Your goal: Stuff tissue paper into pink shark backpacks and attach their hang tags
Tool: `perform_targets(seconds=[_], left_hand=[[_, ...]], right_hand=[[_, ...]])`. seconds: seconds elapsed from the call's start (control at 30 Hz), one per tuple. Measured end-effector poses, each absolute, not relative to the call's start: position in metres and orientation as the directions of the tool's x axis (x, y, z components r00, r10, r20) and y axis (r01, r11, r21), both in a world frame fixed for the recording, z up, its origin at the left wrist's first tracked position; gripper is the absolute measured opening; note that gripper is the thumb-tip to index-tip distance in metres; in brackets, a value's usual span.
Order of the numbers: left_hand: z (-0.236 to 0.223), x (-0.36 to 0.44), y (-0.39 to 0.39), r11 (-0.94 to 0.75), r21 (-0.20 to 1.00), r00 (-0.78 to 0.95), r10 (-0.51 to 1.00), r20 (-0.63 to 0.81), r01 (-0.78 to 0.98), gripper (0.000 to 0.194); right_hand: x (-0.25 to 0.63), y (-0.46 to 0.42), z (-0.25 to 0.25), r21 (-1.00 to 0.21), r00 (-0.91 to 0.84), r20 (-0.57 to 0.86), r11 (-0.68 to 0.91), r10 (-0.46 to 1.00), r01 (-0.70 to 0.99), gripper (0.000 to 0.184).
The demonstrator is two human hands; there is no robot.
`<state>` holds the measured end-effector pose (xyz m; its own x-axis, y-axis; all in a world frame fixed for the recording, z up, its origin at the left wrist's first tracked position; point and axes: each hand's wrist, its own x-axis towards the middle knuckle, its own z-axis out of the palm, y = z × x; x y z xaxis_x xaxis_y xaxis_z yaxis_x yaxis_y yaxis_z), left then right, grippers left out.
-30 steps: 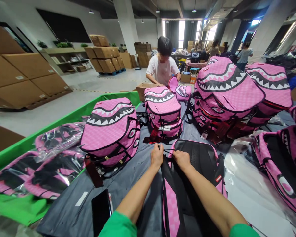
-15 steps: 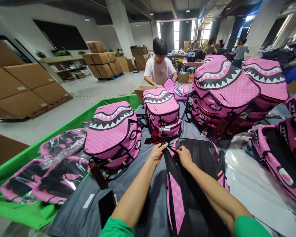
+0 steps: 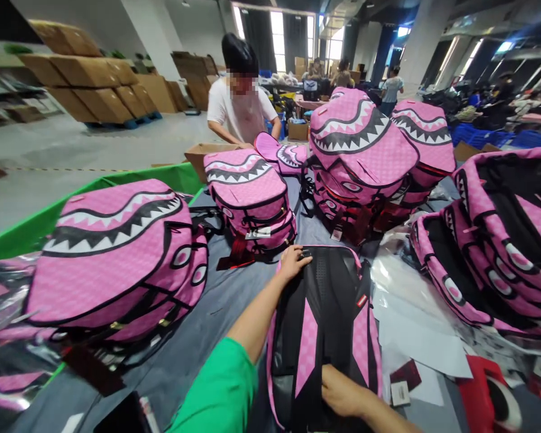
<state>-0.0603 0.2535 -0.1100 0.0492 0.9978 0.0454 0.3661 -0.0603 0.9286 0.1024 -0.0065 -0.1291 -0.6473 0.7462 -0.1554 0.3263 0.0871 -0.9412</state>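
Observation:
A pink and black backpack [image 3: 313, 355] lies back side up in front of me, its padded panel and shoulder straps showing. My left hand [image 3: 294, 263] is closed on its upper left corner, fingers over a black strap end there. Lower down, my right hand [image 3: 342, 391] is closed at the left shoulder strap [image 3: 307, 349], with its fingertips hidden behind the black webbing. Just beyond stands a pink backpack with a shark-mouth print [image 3: 247, 186], a dark red tag hanging from it. A larger one of the same print [image 3: 117, 252] sits to my left.
More pink backpacks [image 3: 360, 138] are stacked at the back right, others [image 3: 500, 264] at the right. White sheets [image 3: 419, 331] and clear plastic lie beside my backpack. A phone [image 3: 121, 415] is at the lower left. Across the table works a person [image 3: 241, 105] beside a carton [image 3: 207, 155].
My hands have parted: the left has stayed at the backpack's top, the right has moved down to the strap. The straps now lie flat on the backpack. The view has turned right.

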Motion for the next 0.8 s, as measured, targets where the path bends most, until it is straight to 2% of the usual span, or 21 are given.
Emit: perform_targets(seconds=[0.07, 0.13, 0.23, 0.3, 0.4, 0.47, 0.53, 0.6, 0.8], left_hand=[[-0.12, -0.042, 0.249, -0.058, 0.889, -0.012, 0.997, 0.072, 0.455, 0.023], [-0.125, -0.042, 0.239, -0.065, 0.85, -0.067, 0.991, 0.117, 0.523, 0.029], [-0.134, -0.078, 0.204, -0.055, 0.783, -0.148, 0.972, 0.185, 0.619, 0.045], [-0.148, -0.116, 0.157, 0.027, 0.734, -0.238, 0.954, 0.185, 0.679, 0.039], [-0.178, -0.163, 0.056, 0.299, 0.647, -0.472, 0.875, 0.107, 0.701, 0.037], [-0.199, -0.18, -0.005, 0.494, 0.571, -0.62, 0.784, 0.032, 0.656, 0.051], [-0.218, -0.188, -0.046, 0.621, 0.494, -0.698, 0.715, -0.038, 0.609, 0.071], [-0.231, -0.192, -0.062, 0.679, 0.435, -0.721, 0.687, -0.092, 0.591, 0.081], [-0.243, -0.183, -0.043, 0.676, 0.365, -0.681, 0.719, -0.14, 0.64, 0.076]], right_hand=[[0.121, -0.02, -0.119, -0.896, -0.611, -0.207, 0.102, 0.764, 0.431, 0.03], [0.144, -0.022, -0.111, -0.81, -0.542, -0.214, 0.162, 0.813, 0.564, 0.029], [0.172, -0.012, -0.116, -0.67, -0.431, -0.068, 0.279, 0.9, 0.688, 0.029], [0.176, -0.004, -0.129, -0.616, -0.422, 0.06, 0.366, 0.905, 0.697, 0.032], [0.167, -0.002, -0.149, -0.559, -0.504, 0.168, 0.503, 0.847, 0.659, 0.039], [0.158, -0.005, -0.157, -0.507, -0.538, 0.219, 0.566, 0.814, 0.65, 0.042], [0.152, -0.006, -0.16, -0.47, -0.54, 0.263, 0.595, 0.799, 0.652, 0.042], [0.152, -0.006, -0.161, -0.464, -0.543, 0.275, 0.604, 0.794, 0.648, 0.04], [0.158, -0.007, -0.164, -0.483, -0.531, 0.271, 0.591, 0.803, 0.647, 0.036]])
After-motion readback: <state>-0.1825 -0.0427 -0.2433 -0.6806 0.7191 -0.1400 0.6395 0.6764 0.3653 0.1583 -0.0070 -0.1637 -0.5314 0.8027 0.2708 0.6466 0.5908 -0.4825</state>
